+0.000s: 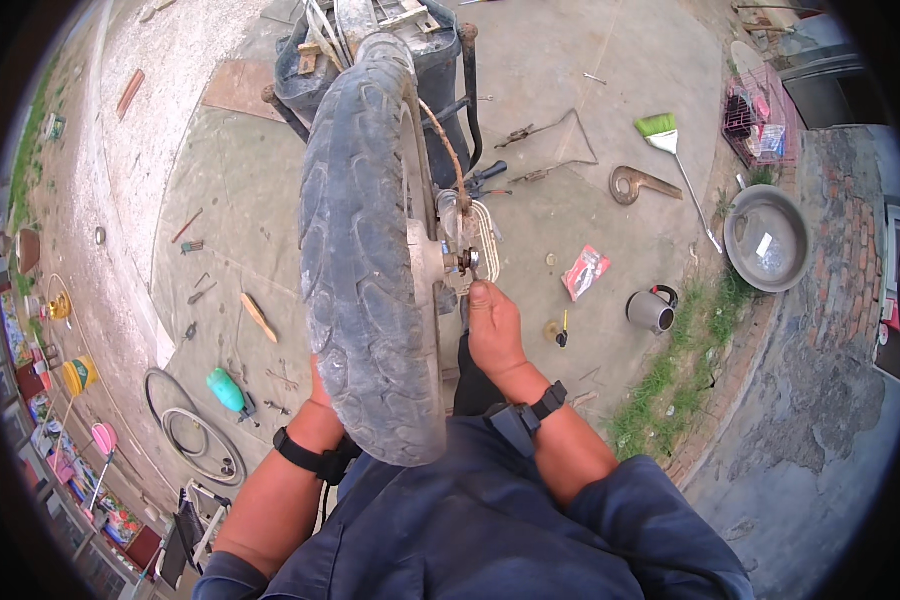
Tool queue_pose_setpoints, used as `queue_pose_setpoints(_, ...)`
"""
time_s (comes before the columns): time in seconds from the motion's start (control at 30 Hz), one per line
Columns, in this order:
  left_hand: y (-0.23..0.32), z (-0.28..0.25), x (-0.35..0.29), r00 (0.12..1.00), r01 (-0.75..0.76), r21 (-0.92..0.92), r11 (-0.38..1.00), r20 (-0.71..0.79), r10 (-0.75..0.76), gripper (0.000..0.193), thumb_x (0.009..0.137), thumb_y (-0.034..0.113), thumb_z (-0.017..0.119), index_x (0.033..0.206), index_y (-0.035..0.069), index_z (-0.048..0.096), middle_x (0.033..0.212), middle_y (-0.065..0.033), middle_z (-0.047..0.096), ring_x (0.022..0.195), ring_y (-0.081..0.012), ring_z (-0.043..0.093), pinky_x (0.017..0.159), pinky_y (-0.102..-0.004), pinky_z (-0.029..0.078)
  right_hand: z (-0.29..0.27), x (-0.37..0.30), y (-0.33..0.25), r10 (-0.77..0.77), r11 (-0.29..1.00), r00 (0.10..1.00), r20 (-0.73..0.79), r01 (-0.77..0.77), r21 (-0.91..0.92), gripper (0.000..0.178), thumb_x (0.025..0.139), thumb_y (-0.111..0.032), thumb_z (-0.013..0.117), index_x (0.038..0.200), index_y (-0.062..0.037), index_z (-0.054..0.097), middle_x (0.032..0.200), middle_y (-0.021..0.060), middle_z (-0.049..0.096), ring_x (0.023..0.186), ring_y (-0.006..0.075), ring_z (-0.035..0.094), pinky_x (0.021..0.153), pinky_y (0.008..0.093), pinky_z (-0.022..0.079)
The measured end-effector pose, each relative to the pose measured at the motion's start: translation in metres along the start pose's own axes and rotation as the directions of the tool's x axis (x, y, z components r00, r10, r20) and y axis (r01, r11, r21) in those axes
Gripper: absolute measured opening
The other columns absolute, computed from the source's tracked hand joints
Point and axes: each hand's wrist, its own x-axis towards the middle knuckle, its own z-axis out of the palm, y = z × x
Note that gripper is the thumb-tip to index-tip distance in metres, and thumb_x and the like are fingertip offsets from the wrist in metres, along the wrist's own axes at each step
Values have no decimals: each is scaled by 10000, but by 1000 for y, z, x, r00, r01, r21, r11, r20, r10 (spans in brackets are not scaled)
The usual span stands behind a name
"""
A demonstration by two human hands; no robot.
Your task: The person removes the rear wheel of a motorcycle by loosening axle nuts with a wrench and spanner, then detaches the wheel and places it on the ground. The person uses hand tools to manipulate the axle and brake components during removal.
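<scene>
A worn black tyre (360, 230) on a wheel stands upright in front of me, its lower end close to my lap. My right hand (495, 330) is closed beside the wheel's right side, thumb upward. Under that thumb a short wrench-like metal tool (475, 268) reaches the axle nut (467, 259); most of it is hidden in the hand. My left hand (319, 388) goes behind the tyre's left side, so only its edge by the wrist shows and its fingers are hidden. A brown cable (448, 145) runs down to the hub on the right.
Beyond the wheel stands a dark bin (435, 60) holding scraps. Right of it lie a metal stand (575, 140), a green broom (660, 130), a red packet (585, 272), a metal mug (652, 310) and a basin (766, 238). Leftward are a teal bottle (226, 390) and coiled tubing (185, 440).
</scene>
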Motion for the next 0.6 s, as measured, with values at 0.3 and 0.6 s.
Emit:
queue_pose_setpoints(0.3, 1, 6, 4, 999, -34, -39, 999, -24, 33, 399, 1049, 249, 446, 1353, 2, 519, 1258, -116, 630, 1110, -247, 626, 980, -398, 515, 0, -5, -4, 85, 996, 996, 0, -85, -8, 432, 1051, -347, 455, 824, 8, 551, 678, 230, 517, 623, 377, 484, 618, 447, 426)
queue_pose_setpoints(0.6, 4, 23, 1, 954, -264, 599, 756, 48, 296, 325, 1007, 79, 503, 1315, -21, 531, 1188, -105, 655, 1030, -191, 651, 897, -335, 551, -2, -10, -20, 224, 975, 974, 16, -224, -3, 462, 1052, -389, 455, 885, 19, 592, 675, 199, 532, 632, 302, 500, 640, 422, 443)
